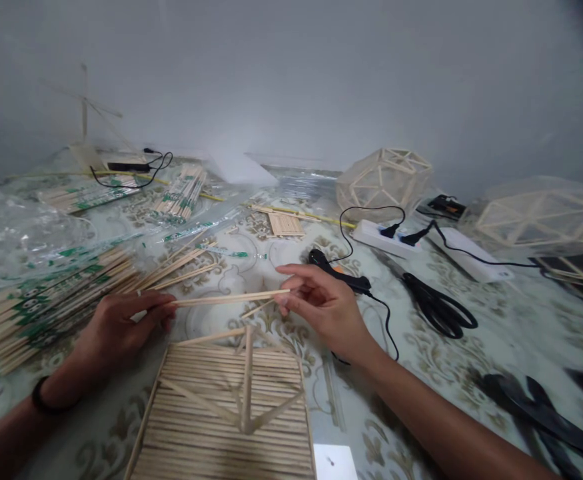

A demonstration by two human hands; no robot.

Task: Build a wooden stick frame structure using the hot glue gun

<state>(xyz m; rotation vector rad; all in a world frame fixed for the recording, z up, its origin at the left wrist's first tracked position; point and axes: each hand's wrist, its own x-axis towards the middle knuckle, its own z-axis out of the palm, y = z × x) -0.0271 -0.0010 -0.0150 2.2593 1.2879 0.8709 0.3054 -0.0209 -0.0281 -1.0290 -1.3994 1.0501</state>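
A pair of thin wooden sticks (231, 298) is held level between both hands. My left hand (126, 323) pinches their left end between thumb and fingers. At the right end, the thumb and fingers of my right hand (324, 307) close on the sticks. Below them lies a platform of wooden sticks (196, 400) side by side, with an upright post (247, 380) and slanted braces on it. Bundles of wrapped chopsticks (36, 307) lie beside my left hand. A black glue gun (344, 275) rests just beyond my right hand.
Black scissors (438, 305) lie at the right, near a white power strip (386, 239) with plugged cables. Stick frames (384, 180) stand at the back right. A small stick panel (286, 225) lies mid-table. Another black tool (541, 413) is at the lower right.
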